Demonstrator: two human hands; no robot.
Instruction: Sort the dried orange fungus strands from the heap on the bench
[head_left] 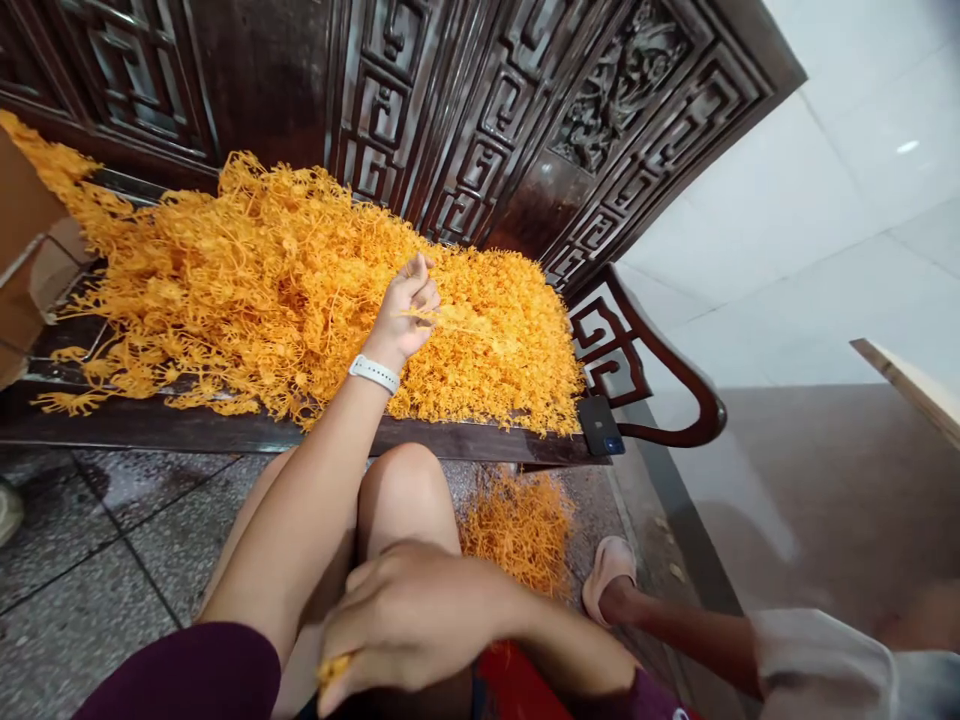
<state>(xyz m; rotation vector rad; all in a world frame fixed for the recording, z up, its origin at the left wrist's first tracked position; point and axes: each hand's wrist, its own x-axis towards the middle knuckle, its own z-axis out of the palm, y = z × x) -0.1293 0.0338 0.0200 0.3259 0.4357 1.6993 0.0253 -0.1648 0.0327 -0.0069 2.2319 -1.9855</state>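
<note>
Carved dark wood bench point(525, 120), grey tile floor point(97, 560).

The right hand point(409, 620) is close to the lens and blurred, so how its fingers close on the small orange bit point(334, 668) under it cannot be told, and the red thing point(517, 685) beside its wrist is mostly covered. The heap of orange strands point(285, 290) hides most of the dark wooden bench point(225, 432) seat and runs off the left edge. At the lower right another person's sleeve point(832, 665) is smeared and cut off by the border.
</note>
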